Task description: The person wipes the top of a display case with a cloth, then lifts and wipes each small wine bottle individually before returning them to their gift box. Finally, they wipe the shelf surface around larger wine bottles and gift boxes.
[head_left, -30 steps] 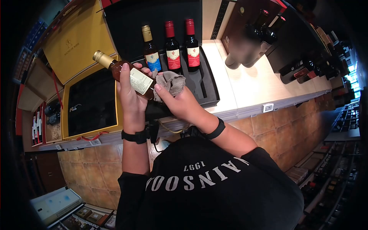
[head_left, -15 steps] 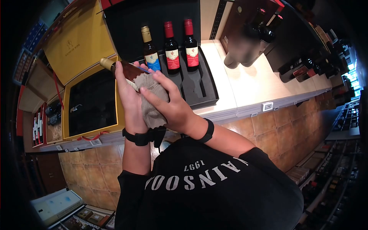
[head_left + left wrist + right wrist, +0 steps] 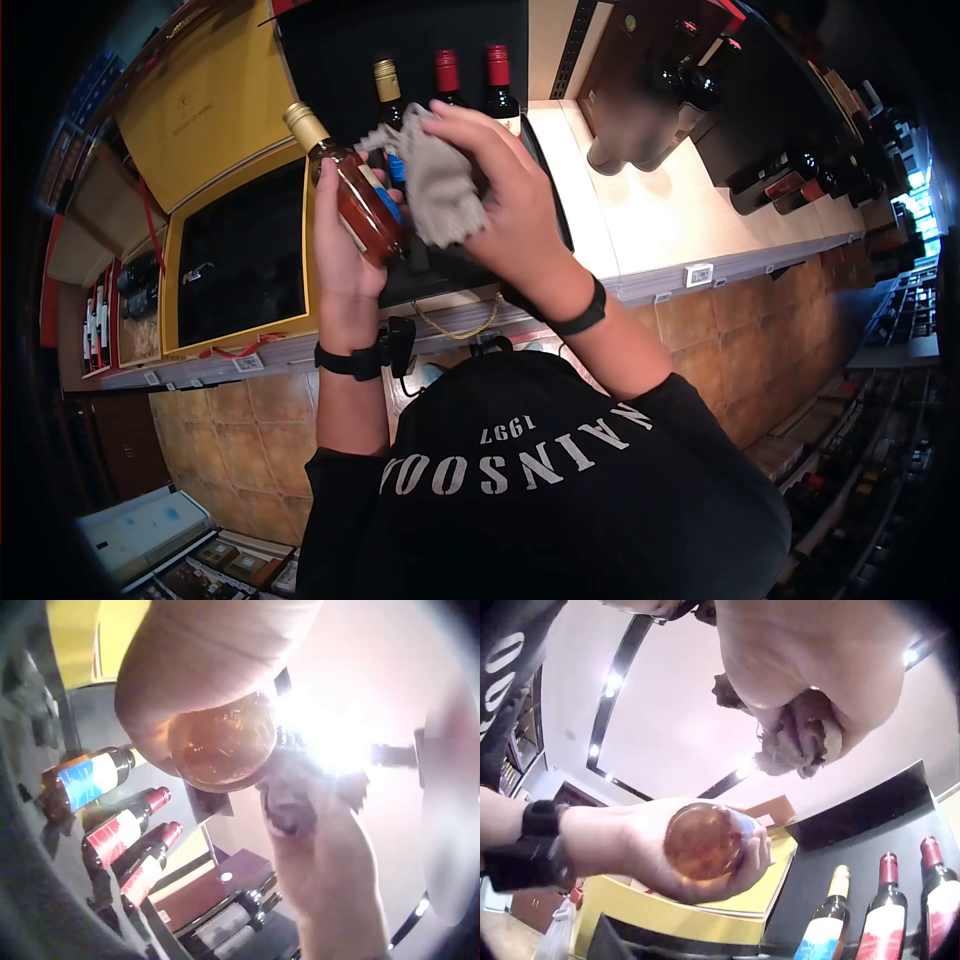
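A gold-capped amber bottle (image 3: pixel 368 214) was held tilted, left of the grey cloth (image 3: pixel 442 195), in the left hand's (image 3: pixel 347 245) grip; with the cloth clasped by the right hand (image 3: pixel 522 215), light strokes seemed called for.

From the head, the counter (image 3: pixel 600 235) is looked down on, facing forward, from the near side. The base of the bottle (image 3: pixel 223 746) is faced very closely from the left wrist and less closely from the right, both views being tilted up toward the ceiling (image 3: pixel 682 697). By these two views the three standing bottles (image 3: pixel 883 930) on the far side are shared.
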`<action>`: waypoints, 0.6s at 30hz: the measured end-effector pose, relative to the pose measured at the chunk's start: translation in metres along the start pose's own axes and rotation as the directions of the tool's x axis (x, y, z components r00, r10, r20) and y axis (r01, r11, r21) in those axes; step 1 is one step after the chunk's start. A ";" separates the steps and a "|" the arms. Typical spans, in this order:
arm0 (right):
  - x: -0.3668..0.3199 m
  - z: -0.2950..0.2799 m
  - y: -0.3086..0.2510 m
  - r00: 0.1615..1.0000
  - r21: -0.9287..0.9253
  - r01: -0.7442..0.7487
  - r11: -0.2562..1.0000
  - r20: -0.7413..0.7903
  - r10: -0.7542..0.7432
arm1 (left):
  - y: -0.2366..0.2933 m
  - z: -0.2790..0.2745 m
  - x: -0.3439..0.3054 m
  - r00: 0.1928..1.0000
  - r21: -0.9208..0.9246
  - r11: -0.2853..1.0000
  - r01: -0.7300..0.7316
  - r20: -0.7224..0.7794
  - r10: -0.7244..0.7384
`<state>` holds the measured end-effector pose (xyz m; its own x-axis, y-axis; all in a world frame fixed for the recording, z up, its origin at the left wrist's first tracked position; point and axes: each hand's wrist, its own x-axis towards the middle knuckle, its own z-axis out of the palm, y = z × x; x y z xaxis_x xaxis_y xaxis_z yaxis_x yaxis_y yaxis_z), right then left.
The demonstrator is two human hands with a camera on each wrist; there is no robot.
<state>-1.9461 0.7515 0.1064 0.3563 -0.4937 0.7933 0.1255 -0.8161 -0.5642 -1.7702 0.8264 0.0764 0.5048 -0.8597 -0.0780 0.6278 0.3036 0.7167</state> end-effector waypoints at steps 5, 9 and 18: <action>0.015 0.035 0.007 0.980 0.003 0.007 1.000 0.201 -0.007 | -0.022 0.008 -0.012 0.999 0.028 0.999 -0.023 0.049 0.022; -0.007 0.034 -0.008 0.955 -0.043 0.129 0.991 0.275 -0.113 | -0.003 0.009 -0.021 0.996 -0.059 0.998 0.015 0.092 -0.010; -0.055 -0.002 -0.023 0.920 0.013 0.035 0.999 0.391 -0.038 | 0.006 -0.004 -0.024 0.998 0.043 0.997 0.058 -0.034 -0.057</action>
<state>-1.9699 0.7968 0.0764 0.6852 -0.3056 0.6612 0.1500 -0.8291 -0.5386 -1.7764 0.8505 0.0797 0.4883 -0.8610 -0.1421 0.6299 0.2351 0.7402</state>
